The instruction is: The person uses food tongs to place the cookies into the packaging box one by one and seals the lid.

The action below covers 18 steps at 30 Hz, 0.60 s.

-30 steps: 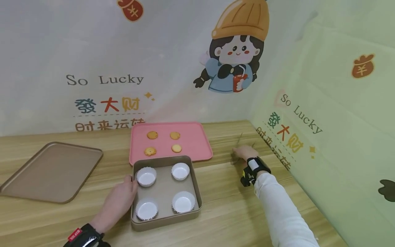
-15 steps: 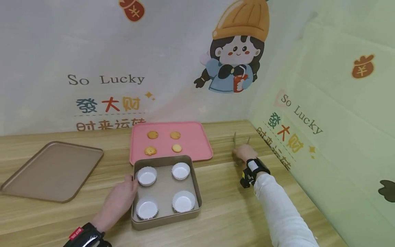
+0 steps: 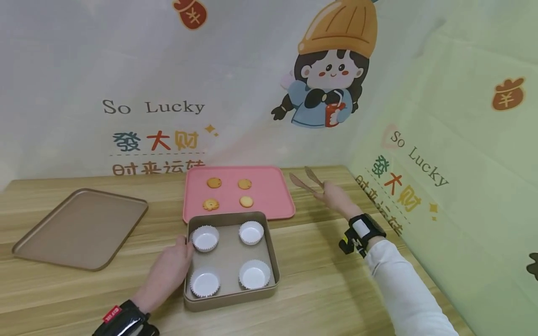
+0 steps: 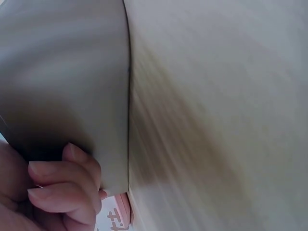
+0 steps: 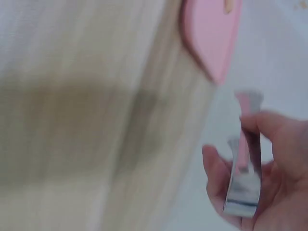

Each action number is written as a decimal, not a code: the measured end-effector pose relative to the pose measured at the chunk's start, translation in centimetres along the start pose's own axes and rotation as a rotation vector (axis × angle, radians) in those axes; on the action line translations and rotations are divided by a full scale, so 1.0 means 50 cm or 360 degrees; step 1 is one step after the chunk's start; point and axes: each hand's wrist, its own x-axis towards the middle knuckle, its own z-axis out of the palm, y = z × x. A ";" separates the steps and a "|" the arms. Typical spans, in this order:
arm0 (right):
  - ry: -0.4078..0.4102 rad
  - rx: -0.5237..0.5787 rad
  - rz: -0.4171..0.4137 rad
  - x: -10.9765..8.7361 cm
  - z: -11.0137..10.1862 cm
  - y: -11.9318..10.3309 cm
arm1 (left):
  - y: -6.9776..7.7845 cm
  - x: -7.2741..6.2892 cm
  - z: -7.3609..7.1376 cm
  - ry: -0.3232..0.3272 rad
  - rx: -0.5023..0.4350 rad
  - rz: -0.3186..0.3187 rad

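My left hand point(image 3: 167, 268) grips the left wall of a square brown baking pan point(image 3: 227, 254). In the left wrist view its curled fingers point(image 4: 79, 175) lie against the pan's outer side. Several white fluted cake cups point(image 3: 254, 274) stand inside the pan, near its corners. Above the table at the right, my right hand point(image 3: 338, 199) holds a pair of metal tongs point(image 5: 244, 190), thumb on one arm and fingers round the other. The tongs' two tips point toward the back left and stand apart, with nothing between them. The tongs are right of the pink tray point(image 3: 269, 191).
Several cookies point(image 3: 246, 201) lie spaced out on the pink tray, behind the pan. A flat brown baking tray point(image 3: 84, 228) lies on the wooden table point(image 3: 311, 289) at the left. Printed cloth point(image 3: 244, 70) hangs along the back and right edges of the table.
The right hand has lifted the tongs off the table, and their tips have swung left toward the pink tray. The left hand stays on the pan. The head view has shifted slightly.
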 end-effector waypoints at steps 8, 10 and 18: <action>-0.0232 -0.0119 -0.0588 -0.013 -0.020 -0.116 | 0.000 -0.001 0.003 0.0147 0.0110 0.0207; -0.0276 -0.0156 -0.0668 -0.008 -0.014 -0.136 | 0.001 -0.002 0.004 0.0158 0.0122 0.0222; -0.0364 -0.0292 -0.0772 0.026 0.008 -0.192 | -0.004 -0.007 0.000 0.0082 0.0005 -0.0011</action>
